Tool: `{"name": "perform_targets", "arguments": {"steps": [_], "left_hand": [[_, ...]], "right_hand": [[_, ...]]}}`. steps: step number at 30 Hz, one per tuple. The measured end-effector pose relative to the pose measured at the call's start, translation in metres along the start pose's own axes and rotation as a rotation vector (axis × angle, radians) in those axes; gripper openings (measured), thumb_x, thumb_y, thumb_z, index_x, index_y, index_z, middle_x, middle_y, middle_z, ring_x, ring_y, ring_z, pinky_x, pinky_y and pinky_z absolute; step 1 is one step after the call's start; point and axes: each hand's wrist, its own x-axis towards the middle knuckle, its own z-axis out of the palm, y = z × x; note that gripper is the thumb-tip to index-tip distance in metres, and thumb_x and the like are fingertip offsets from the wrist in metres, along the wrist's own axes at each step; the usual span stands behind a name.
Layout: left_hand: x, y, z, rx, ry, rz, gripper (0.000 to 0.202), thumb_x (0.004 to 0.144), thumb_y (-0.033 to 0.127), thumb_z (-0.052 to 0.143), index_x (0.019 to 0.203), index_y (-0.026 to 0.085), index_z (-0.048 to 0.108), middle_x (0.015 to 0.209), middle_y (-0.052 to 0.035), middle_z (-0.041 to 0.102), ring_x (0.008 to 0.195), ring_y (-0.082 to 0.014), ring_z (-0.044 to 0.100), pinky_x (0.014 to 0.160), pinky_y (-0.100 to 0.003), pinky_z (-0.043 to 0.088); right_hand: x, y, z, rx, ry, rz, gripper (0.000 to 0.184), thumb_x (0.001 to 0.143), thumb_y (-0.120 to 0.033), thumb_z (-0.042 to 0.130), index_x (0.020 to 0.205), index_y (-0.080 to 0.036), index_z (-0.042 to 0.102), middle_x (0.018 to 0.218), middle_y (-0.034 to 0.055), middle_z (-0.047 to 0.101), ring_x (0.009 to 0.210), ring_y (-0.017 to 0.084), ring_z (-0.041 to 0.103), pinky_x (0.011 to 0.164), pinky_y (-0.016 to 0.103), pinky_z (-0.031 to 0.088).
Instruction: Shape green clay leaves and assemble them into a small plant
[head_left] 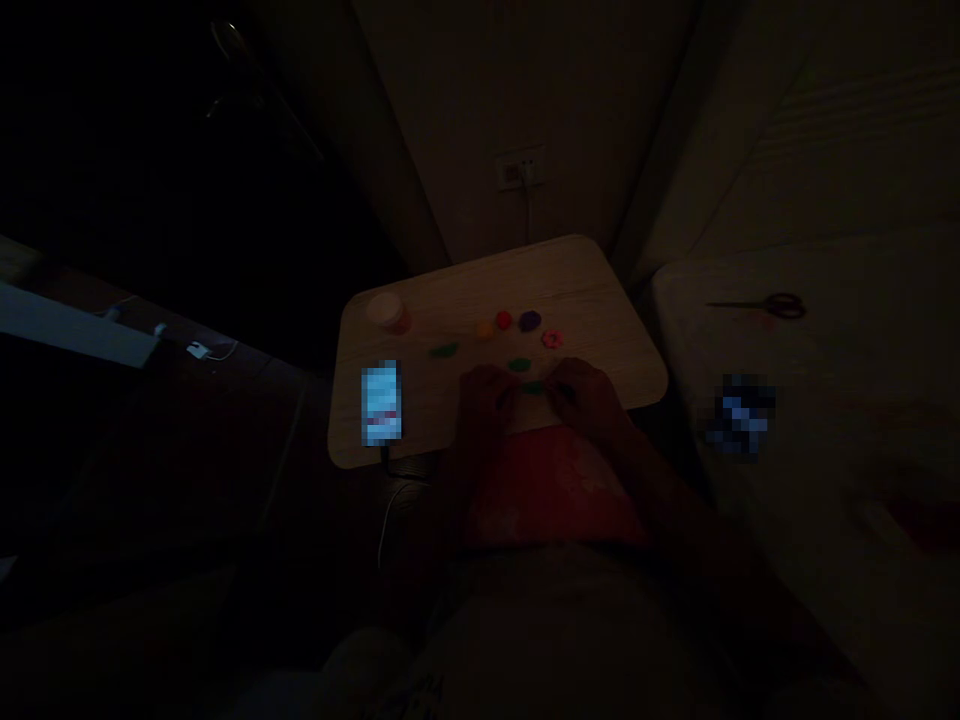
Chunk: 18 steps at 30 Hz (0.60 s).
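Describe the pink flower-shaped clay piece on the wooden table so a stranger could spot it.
Find the small wooden table with rounded corners. Near its middle runs a row of clay lumps, orange, red and purple. The pink piece ends that row on the right, the only one with petal-like edges.

1 head-worn camera looks forward and steeply down from above the fingers (pixel 501 388), which sit near mid-frame; the table (pixel 465 290) stretches beyond them, moderately near.

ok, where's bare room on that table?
Bare: table far strip behind the clay pieces, and right corner past the pink piece. Crowded: phone and tub at left; left hand and right hand holding green clay at near edge.
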Motion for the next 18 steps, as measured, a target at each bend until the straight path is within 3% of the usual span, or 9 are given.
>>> {"name": "perform_targets", "arguments": {"steps": [13,18], "left_hand": [[0.0027,-0.0002,0.0016,0.007,-0.049,-0.017,0.016,0.097,0.018,0.063,0.095,0.022,0.078,0.099,-0.0071,0.075,0.102,-0.0256,0.066,0.098,-0.046,0.049],[0.0006,0.0017,-0.0002,-0.022,0.011,-0.032,0.012,0.098,0.02,0.062,0.101,0.021,0.073,0.105,-0.0079,0.073,0.106,-0.0258,0.065,0.1,-0.044,0.049]], "right_hand": [[0.0048,-0.0067,-0.0029,-0.047,-0.066,0.046,0.017,0.089,-0.014,0.057,0.082,-0.02,0.071,0.091,0.0114,0.071,0.091,0.027,0.064,0.085,0.038,0.05],[0.0043,-0.0038,-0.0012,0.052,0.02,0.061,0.014,0.089,-0.018,0.057,0.079,-0.021,0.066,0.087,0.0096,0.069,0.086,0.025,0.064,0.082,0.037,0.049]]}}
